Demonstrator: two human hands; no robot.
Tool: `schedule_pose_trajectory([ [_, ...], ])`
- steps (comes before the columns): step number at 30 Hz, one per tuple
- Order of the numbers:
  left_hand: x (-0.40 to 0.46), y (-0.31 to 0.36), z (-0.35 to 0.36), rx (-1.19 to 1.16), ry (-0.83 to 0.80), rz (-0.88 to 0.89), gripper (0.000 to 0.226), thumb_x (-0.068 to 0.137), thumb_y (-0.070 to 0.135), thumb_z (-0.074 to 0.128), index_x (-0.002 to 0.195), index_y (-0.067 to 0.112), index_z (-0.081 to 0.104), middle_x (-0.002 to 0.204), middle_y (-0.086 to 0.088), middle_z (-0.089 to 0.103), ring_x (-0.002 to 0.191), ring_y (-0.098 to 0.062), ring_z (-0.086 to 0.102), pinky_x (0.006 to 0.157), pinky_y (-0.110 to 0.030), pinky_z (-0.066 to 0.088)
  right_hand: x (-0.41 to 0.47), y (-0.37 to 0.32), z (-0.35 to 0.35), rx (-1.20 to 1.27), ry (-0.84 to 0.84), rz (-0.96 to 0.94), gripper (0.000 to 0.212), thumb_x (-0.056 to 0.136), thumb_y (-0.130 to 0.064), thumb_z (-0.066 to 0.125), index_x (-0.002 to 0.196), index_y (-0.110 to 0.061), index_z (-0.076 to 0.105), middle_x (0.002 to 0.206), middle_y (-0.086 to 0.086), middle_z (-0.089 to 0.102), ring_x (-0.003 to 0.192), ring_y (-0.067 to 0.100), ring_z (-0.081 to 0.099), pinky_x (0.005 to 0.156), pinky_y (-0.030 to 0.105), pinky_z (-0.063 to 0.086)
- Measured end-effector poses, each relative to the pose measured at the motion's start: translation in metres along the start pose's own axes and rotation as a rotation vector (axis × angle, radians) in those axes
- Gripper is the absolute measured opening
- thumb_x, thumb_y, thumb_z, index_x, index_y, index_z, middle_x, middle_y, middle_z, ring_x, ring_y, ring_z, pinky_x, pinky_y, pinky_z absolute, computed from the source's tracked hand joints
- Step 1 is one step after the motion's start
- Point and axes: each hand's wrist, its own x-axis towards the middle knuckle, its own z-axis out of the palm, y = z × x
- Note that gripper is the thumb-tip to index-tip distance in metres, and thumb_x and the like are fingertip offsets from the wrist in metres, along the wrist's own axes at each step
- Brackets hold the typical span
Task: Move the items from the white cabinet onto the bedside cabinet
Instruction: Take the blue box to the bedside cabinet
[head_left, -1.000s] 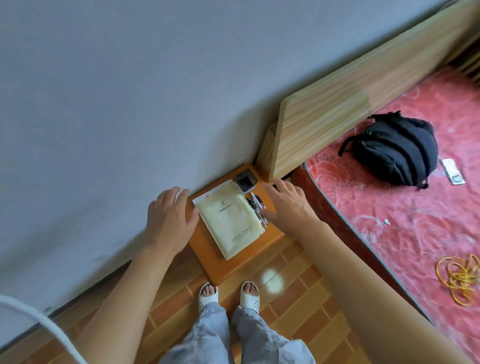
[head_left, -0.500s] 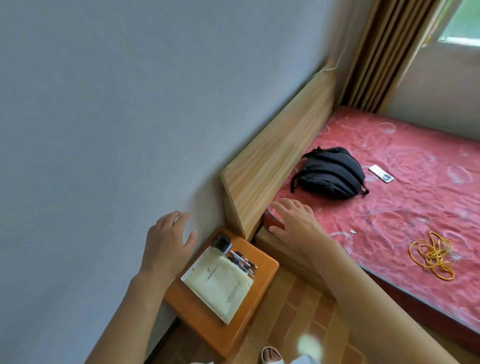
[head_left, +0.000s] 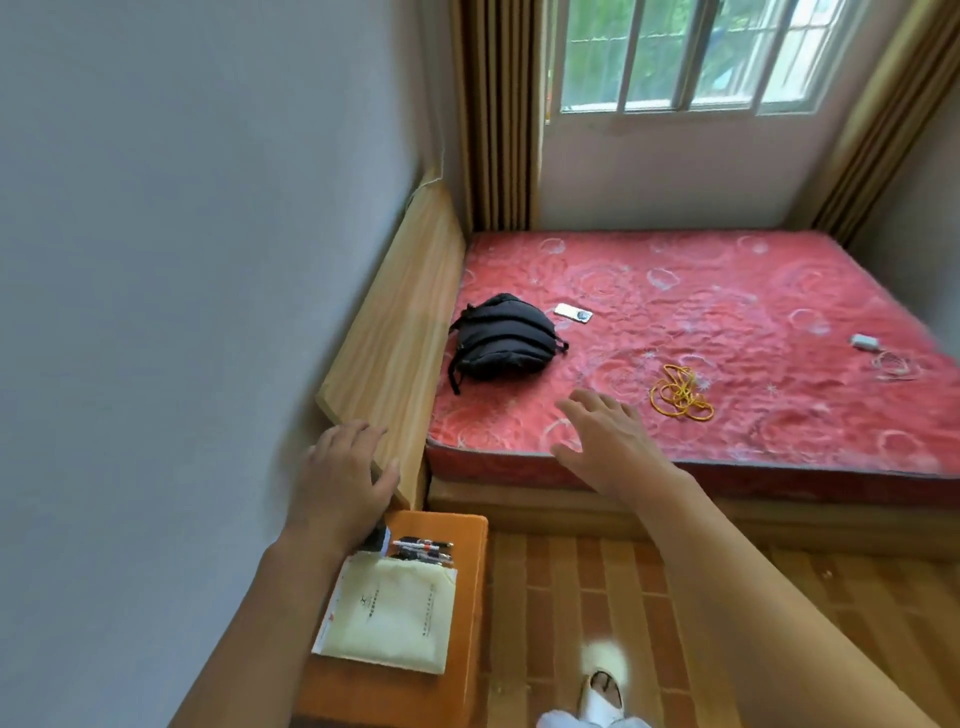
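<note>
The orange bedside cabinet (head_left: 470, 597) stands at the lower left against the wall. On it lie a cream padded envelope (head_left: 395, 618), several pens (head_left: 423, 550) and a small black item (head_left: 378, 539) partly hidden by my left wrist. My left hand (head_left: 345, 480) hovers above the cabinet's back edge, beside the wooden headboard (head_left: 402, 343), fingers relaxed and empty. My right hand (head_left: 605, 441) is raised over the near edge of the red mattress (head_left: 727, 312), fingers spread, holding nothing. No white cabinet is in view.
On the mattress lie a black backpack (head_left: 501, 340), a white phone (head_left: 573, 313), a coil of yellow cord (head_left: 680, 397) and a white charger with cable (head_left: 878, 353). Curtains (head_left: 496, 114) and a barred window (head_left: 691, 52) stand behind. Brick-pattern floor lies to the right of the cabinet.
Both hands lifted off the bedside cabinet and its items. My view swung up and right to the bed and window; my right hand moved out over the mattress edge.
</note>
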Motion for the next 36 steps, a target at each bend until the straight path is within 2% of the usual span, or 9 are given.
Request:
schedule_pose_trajectory([
  [3,0.002,0.035,0.009,-0.031,-0.034,0.118,0.054,0.091,0.044,0.052,0.136,0.016,0.063,0.139,-0.008,0.061,0.129,-0.028,0.053,0.106,-0.050,0.045,-0.052,0.027,-0.012,-0.014,0.014,0.134,0.061,0.097,-0.049,0.056,0.153,-0.027,0.041,0.157,0.002,0.041,0.145,0.027,0.036,0.118,0.048,0.030],
  [8,0.004,0.108,0.020,-0.051,-0.073,0.323,0.055,0.095,0.043,0.061,0.143,0.018,0.057,0.146,-0.006,0.056,0.135,-0.026,0.049,0.110,-0.049,0.043,-0.144,0.075,-0.031,-0.032,0.042,0.377,0.065,0.097,-0.052,0.055,0.154,-0.027,0.038,0.159,0.002,0.039,0.146,0.026,0.036,0.119,0.051,0.030],
  [12,-0.005,0.180,0.030,-0.104,-0.096,0.467,0.061,0.088,0.050,0.051,0.136,0.016,0.064,0.140,-0.009,0.061,0.131,-0.030,0.054,0.106,-0.052,0.047,-0.218,0.115,-0.048,-0.040,0.085,0.551,0.063,0.097,-0.053,0.055,0.152,-0.025,0.040,0.155,0.003,0.042,0.143,0.026,0.038,0.118,0.048,0.030],
  [18,-0.043,0.297,0.048,-0.138,-0.143,0.653,0.058,0.085,0.048,0.053,0.131,0.018,0.067,0.134,-0.010,0.064,0.125,-0.034,0.057,0.101,-0.050,0.048,-0.345,0.170,-0.068,-0.034,0.139,0.757,0.064,0.099,-0.054,0.052,0.155,-0.024,0.040,0.161,0.003,0.037,0.148,0.023,0.032,0.122,0.049,0.027],
  [21,-0.072,0.367,0.058,-0.154,-0.189,0.750,0.064,0.086,0.055,0.044,0.137,0.021,0.063,0.139,-0.007,0.061,0.130,-0.032,0.052,0.106,-0.052,0.045,-0.415,0.199,-0.082,-0.046,0.155,0.867,0.064,0.100,-0.054,0.051,0.155,-0.027,0.038,0.162,0.002,0.035,0.149,0.023,0.033,0.122,0.048,0.028],
  [24,-0.109,0.442,0.062,-0.187,-0.218,0.839,0.061,0.089,0.055,0.044,0.140,0.024,0.060,0.144,-0.004,0.057,0.135,-0.030,0.048,0.111,-0.052,0.041,-0.491,0.226,-0.102,-0.069,0.168,0.981,0.063,0.100,-0.055,0.052,0.155,-0.028,0.037,0.162,0.001,0.036,0.148,0.024,0.035,0.120,0.048,0.031],
  [30,-0.194,0.585,0.069,-0.231,-0.223,1.036,0.063,0.091,0.058,0.040,0.139,0.023,0.061,0.142,-0.005,0.059,0.134,-0.031,0.049,0.110,-0.055,0.041,-0.642,0.282,-0.119,-0.066,0.175,1.147,0.064,0.099,-0.055,0.052,0.154,-0.026,0.040,0.160,0.002,0.038,0.145,0.027,0.038,0.118,0.047,0.033],
  [34,-0.254,0.663,0.075,-0.272,-0.241,1.160,0.049,0.098,0.049,0.052,0.141,0.026,0.058,0.146,-0.002,0.056,0.136,-0.028,0.047,0.112,-0.054,0.040,-0.736,0.304,-0.121,-0.049,0.183,1.265,0.064,0.100,-0.053,0.051,0.156,-0.026,0.037,0.164,0.002,0.032,0.149,0.027,0.032,0.120,0.046,0.029],
  [36,-0.283,0.698,0.078,-0.289,-0.247,1.234,0.048,0.098,0.049,0.049,0.141,0.029,0.057,0.147,-0.001,0.055,0.137,-0.027,0.046,0.113,-0.052,0.040,-0.779,0.312,-0.121,-0.035,0.185,1.329,0.066,0.099,-0.056,0.050,0.157,-0.026,0.036,0.165,0.003,0.032,0.149,0.026,0.032,0.120,0.046,0.030],
])
